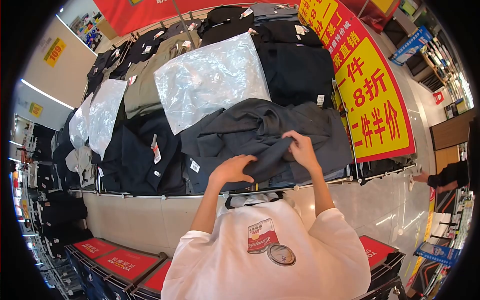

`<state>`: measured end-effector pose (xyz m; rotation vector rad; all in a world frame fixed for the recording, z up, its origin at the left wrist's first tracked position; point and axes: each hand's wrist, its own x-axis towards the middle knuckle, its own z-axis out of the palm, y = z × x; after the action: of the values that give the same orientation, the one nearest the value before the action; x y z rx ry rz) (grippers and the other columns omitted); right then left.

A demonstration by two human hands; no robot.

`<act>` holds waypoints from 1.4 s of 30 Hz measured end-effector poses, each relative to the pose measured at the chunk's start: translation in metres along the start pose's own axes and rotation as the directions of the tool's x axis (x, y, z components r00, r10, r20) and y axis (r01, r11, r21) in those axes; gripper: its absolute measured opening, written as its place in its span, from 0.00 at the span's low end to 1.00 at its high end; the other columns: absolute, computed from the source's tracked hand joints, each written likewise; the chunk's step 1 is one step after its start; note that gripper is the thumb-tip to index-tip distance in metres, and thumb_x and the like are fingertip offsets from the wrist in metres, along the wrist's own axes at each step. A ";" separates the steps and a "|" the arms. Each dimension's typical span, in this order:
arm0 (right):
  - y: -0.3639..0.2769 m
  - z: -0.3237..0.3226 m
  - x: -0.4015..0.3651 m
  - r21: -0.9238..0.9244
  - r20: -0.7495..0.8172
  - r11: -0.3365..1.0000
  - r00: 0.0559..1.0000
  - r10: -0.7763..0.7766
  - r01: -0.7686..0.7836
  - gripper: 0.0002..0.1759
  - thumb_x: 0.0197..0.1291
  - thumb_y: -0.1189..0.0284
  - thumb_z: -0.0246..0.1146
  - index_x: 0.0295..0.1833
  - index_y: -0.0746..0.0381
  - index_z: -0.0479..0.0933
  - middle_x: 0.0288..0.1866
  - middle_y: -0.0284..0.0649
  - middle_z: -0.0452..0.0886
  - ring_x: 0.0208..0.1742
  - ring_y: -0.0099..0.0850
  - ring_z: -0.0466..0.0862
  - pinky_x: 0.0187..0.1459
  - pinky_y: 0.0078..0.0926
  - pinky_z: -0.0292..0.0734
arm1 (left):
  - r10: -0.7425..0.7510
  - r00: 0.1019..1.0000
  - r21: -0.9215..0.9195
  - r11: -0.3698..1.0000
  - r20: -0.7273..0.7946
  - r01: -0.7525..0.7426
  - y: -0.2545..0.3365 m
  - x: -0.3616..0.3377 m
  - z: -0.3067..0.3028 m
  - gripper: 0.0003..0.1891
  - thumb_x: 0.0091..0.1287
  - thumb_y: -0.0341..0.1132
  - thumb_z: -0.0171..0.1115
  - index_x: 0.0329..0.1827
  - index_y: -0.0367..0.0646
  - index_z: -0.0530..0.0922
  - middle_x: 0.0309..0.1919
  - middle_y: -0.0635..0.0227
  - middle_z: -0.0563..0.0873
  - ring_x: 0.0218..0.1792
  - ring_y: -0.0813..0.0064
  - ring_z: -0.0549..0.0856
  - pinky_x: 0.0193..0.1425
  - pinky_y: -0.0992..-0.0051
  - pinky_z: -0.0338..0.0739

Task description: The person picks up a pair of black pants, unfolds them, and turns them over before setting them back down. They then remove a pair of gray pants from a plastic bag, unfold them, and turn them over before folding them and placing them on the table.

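A crumpled dark grey garment (240, 122) lies at the front of the display table; folds hide whether it is trousers or a jacket. My right hand (301, 150) pinches its cloth, thumb and fingers closed on a raised fold. On the left part of the same cloth rests my left hand (231, 171), thumb and fingers apart. A white tag (194, 166) shows just left of that hand. Beside it lies a black garment (135, 150) with a red-and-white tag (156, 154). Behind the grey garment is a large clear plastic bag (212, 75).
More folded dark clothes (295, 70) and an olive garment (150, 90) cover the table. A metal rail (230, 193) runs along its front edge. At right stands a red-and-yellow sign (375, 95). Red-topped boxes (122, 262) sit low on the left. Another person's arm (445, 179) shows at far right.
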<state>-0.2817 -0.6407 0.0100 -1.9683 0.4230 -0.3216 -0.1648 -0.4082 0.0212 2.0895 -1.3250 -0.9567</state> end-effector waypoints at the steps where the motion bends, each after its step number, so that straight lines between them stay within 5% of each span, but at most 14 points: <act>1: 0.002 -0.011 -0.009 0.000 0.003 1.000 1.000 0.003 -0.003 0.11 0.48 0.83 0.55 0.39 0.62 0.77 0.20 0.43 0.76 0.23 0.33 0.79 0.28 0.25 0.71 | -0.002 1.000 -0.003 1.000 0.001 0.002 -0.012 -0.002 0.000 0.27 0.51 0.33 0.68 0.56 0.43 0.71 0.50 0.56 0.78 0.52 0.59 0.78 0.55 0.69 0.71; 4: 0.018 -0.036 -0.036 -0.079 0.268 0.996 0.962 0.050 -0.030 0.12 0.48 0.79 0.59 0.41 0.62 0.78 0.24 0.44 0.79 0.25 0.37 0.81 0.31 0.26 0.73 | -0.232 0.972 0.086 0.970 0.030 0.229 -0.046 -0.003 -0.001 0.27 0.55 0.39 0.66 0.58 0.47 0.70 0.51 0.55 0.77 0.54 0.55 0.75 0.57 0.64 0.70; 6: 0.040 -0.039 -0.052 -0.318 0.659 0.944 0.737 0.150 0.093 0.13 0.51 0.75 0.63 0.44 0.64 0.79 0.27 0.40 0.82 0.25 0.29 0.80 0.31 0.23 0.74 | -0.094 0.896 -0.058 0.995 -0.433 0.077 -0.064 0.002 0.004 0.27 0.55 0.39 0.66 0.59 0.47 0.70 0.51 0.54 0.76 0.52 0.52 0.75 0.57 0.62 0.70; 10: 0.047 -0.028 -0.064 -0.443 0.697 0.896 0.612 0.374 -0.044 0.17 0.50 0.70 0.67 0.46 0.64 0.79 0.27 0.42 0.82 0.28 0.28 0.81 0.34 0.23 0.75 | -0.176 0.699 0.060 0.952 -0.693 0.300 -0.060 0.015 0.001 0.28 0.54 0.38 0.67 0.60 0.48 0.69 0.56 0.58 0.70 0.57 0.54 0.70 0.59 0.56 0.64; 15: 0.006 -0.006 -0.033 -0.301 0.200 0.954 0.976 0.085 -0.021 0.13 0.51 0.70 0.65 0.43 0.62 0.78 0.28 0.42 0.79 0.34 0.36 0.81 0.39 0.29 0.75 | -0.045 0.662 0.304 0.863 -0.748 0.403 -0.076 0.023 0.025 0.26 0.54 0.38 0.66 0.58 0.52 0.70 0.56 0.59 0.69 0.56 0.60 0.70 0.60 0.59 0.61; 19: -0.012 0.024 0.007 -0.134 0.131 0.983 0.985 -0.111 0.129 0.14 0.52 0.72 0.64 0.46 0.61 0.75 0.36 0.42 0.77 0.39 0.38 0.80 0.42 0.32 0.74 | -0.045 0.702 0.290 0.890 -0.711 0.351 -0.090 0.022 0.023 0.24 0.53 0.35 0.66 0.54 0.48 0.71 0.53 0.57 0.69 0.55 0.57 0.71 0.58 0.59 0.63; 22: -0.009 0.051 0.027 -0.258 0.061 0.928 0.963 -0.261 0.268 0.25 0.49 0.74 0.66 0.55 0.58 0.70 0.46 0.45 0.74 0.47 0.42 0.77 0.47 0.35 0.73 | -0.144 0.517 0.050 0.938 -0.844 0.343 -0.089 0.021 0.012 0.22 0.52 0.32 0.67 0.51 0.45 0.71 0.48 0.56 0.71 0.50 0.55 0.74 0.50 0.61 0.69; 25: 0.002 0.068 0.039 -0.557 -0.119 0.824 0.972 -0.202 0.103 0.42 0.45 0.72 0.69 0.66 0.56 0.57 0.52 0.51 0.71 0.48 0.52 0.76 0.50 0.41 0.73 | -0.200 0.117 -0.163 0.950 -0.973 0.264 -0.086 0.015 0.006 0.21 0.52 0.34 0.68 0.49 0.42 0.71 0.37 0.59 0.76 0.34 0.55 0.79 0.34 0.65 0.73; 26: 0.012 0.071 0.042 -0.556 -0.121 0.824 0.970 -0.209 0.108 0.42 0.45 0.72 0.69 0.66 0.56 0.57 0.52 0.51 0.71 0.48 0.52 0.76 0.50 0.41 0.73 | -0.194 0.112 -0.159 0.951 -0.975 0.263 -0.092 0.010 0.004 0.21 0.52 0.34 0.68 0.49 0.42 0.71 0.37 0.59 0.76 0.34 0.55 0.79 0.34 0.65 0.73; 28: 0.035 0.072 0.043 -0.509 -0.114 0.846 0.987 0.115 -0.157 0.39 0.44 0.70 0.70 0.63 0.57 0.61 0.52 0.53 0.72 0.48 0.53 0.77 0.47 0.43 0.74 | -0.345 0.398 -0.175 0.897 -0.850 0.405 -0.104 0.002 0.000 0.15 0.54 0.35 0.67 0.42 0.41 0.73 0.35 0.59 0.78 0.38 0.53 0.80 0.39 0.61 0.74; 29: 0.042 0.069 0.042 -0.518 -0.100 0.851 0.994 0.041 -0.087 0.33 0.45 0.70 0.69 0.59 0.60 0.66 0.46 0.53 0.77 0.46 0.52 0.79 0.44 0.43 0.75 | -0.311 0.385 -0.146 0.905 -0.869 0.401 -0.104 0.001 -0.001 0.12 0.54 0.37 0.67 0.33 0.40 0.74 0.25 0.60 0.78 0.29 0.56 0.80 0.35 0.64 0.74; 35: 0.046 0.030 0.026 -0.426 -0.148 0.891 0.983 0.104 -0.158 0.18 0.48 0.73 0.63 0.47 0.63 0.74 0.38 0.52 0.80 0.44 0.51 0.80 0.45 0.44 0.74 | -0.311 0.490 -0.203 0.943 -0.815 0.263 -0.121 -0.010 -0.015 0.09 0.56 0.32 0.65 0.31 0.37 0.73 0.13 0.64 0.72 0.16 0.69 0.75 0.25 0.72 0.71; 38: 0.038 0.005 0.025 -0.453 -0.267 0.865 0.959 0.100 -0.216 0.14 0.50 0.77 0.55 0.45 0.62 0.74 0.42 0.54 0.80 0.44 0.52 0.79 0.44 0.46 0.73 | -0.435 0.425 -0.473 0.881 -0.794 0.018 -0.119 -0.021 -0.029 0.06 0.59 0.29 0.61 0.32 0.37 0.73 0.13 0.70 0.72 0.16 0.79 0.74 0.20 0.77 0.69; 42: 0.014 -0.030 0.035 -0.433 -0.424 0.877 0.906 0.006 -0.209 0.17 0.48 0.81 0.51 0.46 0.62 0.74 0.41 0.54 0.79 0.44 0.54 0.78 0.45 0.46 0.72 | -0.366 0.453 -0.416 0.909 -0.813 -0.012 -0.086 -0.043 -0.058 0.05 0.63 0.29 0.57 0.39 0.36 0.74 0.18 0.72 0.75 0.15 0.86 0.73 0.18 0.84 0.65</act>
<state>-0.2644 -0.6859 0.0106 -2.3368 0.9610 -0.6122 -0.0833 -0.3322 0.0098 1.9432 -0.3162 -0.0357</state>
